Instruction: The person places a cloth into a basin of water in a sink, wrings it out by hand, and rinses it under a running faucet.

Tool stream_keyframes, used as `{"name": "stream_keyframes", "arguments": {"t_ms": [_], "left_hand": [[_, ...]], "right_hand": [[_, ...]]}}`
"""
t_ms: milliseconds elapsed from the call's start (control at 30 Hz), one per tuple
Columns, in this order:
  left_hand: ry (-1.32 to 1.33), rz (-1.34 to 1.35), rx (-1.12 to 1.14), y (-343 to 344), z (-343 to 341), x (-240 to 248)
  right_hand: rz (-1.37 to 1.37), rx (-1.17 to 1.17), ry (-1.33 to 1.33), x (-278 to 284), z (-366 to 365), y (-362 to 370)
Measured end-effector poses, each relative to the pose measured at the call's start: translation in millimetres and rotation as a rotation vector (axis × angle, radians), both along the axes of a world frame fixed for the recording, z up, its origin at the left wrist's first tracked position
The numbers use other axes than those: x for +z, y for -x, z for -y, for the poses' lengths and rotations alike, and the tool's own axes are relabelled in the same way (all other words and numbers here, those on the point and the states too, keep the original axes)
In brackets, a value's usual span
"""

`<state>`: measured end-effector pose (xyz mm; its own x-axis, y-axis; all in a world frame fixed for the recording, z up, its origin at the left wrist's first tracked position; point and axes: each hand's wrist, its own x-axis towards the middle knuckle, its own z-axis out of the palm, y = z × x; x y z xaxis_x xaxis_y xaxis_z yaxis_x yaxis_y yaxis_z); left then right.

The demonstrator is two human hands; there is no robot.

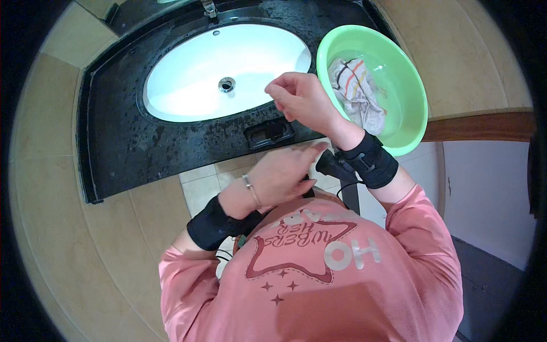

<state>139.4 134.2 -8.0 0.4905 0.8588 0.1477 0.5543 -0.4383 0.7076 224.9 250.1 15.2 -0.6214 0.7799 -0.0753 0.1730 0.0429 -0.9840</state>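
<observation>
My right hand [306, 102] hangs over the front right rim of the white oval sink [188, 80], its fingers curled in, with nothing visible in them. Below and to its left, my left hand [276, 174] is in front of the counter edge, slightly blurred. Its fingers are stretched out and apart, pointing toward the black device [333, 165] at my right wrist. Beneath my right hand, a black rectangular dish [269, 133] lies on the dark counter. To the right stands a light green basin [405, 108] holding a wet, striped, light-coloured cloth [360, 97].
The black stone counter [117, 137] is wet and curves around the sink. A metal faucet [209, 8] stands at the back, and a round drain [227, 85] sits in the sink. Tiled walls border both sides; a white door panel [490, 194] is at the right.
</observation>
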Motion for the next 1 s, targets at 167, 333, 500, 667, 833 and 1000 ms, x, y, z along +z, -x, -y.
{"name": "stream_keyframes", "arguments": {"t_ms": [167, 333, 500, 667, 833, 1000], "left_hand": [[-0.021, -0.111, -0.093, -19, 6, 0], [-0.001, -0.168, -0.044, -35, 20, -4], [-0.032, -0.208, -0.071, -35, 33, 1], [-0.091, -0.132, -0.103, -29, 45, -1], [-0.125, -0.155, -0.149, -37, 37, -5], [-0.116, -0.168, -0.102, -65, 19, -33]], "right_hand": [[-0.052, 0.168, 0.107, 7, 16, 1], [-0.043, 0.229, 0.204, 8, 40, 0], [-0.058, 0.238, 0.269, 11, 57, 0], [-0.021, 0.305, 0.298, 9, 77, -1], [-0.024, 0.282, 0.335, -4, 73, -15], [-0.005, 0.263, 0.342, -26, 56, -37]]}}
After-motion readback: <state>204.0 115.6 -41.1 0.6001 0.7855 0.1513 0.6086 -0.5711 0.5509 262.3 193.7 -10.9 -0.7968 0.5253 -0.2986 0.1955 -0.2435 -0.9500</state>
